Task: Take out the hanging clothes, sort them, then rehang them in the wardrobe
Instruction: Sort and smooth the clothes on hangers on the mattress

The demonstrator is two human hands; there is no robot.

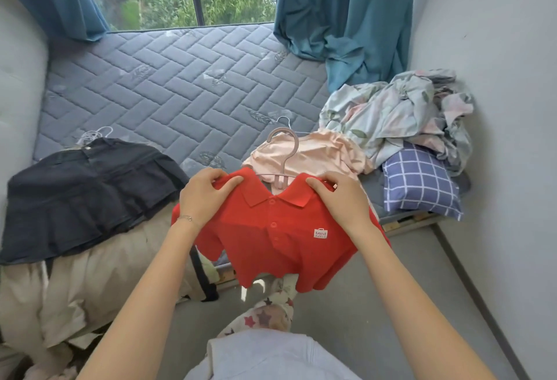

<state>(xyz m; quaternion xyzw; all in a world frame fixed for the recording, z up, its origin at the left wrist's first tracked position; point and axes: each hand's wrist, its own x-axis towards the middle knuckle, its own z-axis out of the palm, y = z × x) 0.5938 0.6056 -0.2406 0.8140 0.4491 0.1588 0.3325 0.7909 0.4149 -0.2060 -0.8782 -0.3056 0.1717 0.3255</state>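
A red polo shirt point(277, 238) hangs on a pink plastic hanger point(284, 153) in front of me, above the mattress edge. My left hand point(208, 195) grips its left shoulder and my right hand point(340, 198) grips its right shoulder. Behind it a pale pink garment point(325, 153) lies on the mattress with a white wire hanger hook point(283, 120) showing. At the left a black pleated garment point(87, 192) lies over a beige garment point(99, 283), with white hanger hooks point(96, 134) at its top.
The grey quilted mattress point(180, 87) fills the window alcove. A crumpled floral sheet point(401, 111) and a blue checked pillow point(422, 186) sit at its right end by the wall. Teal curtains point(340, 18) hang at both sides of the window. Grey floor point(391, 289) lies below.
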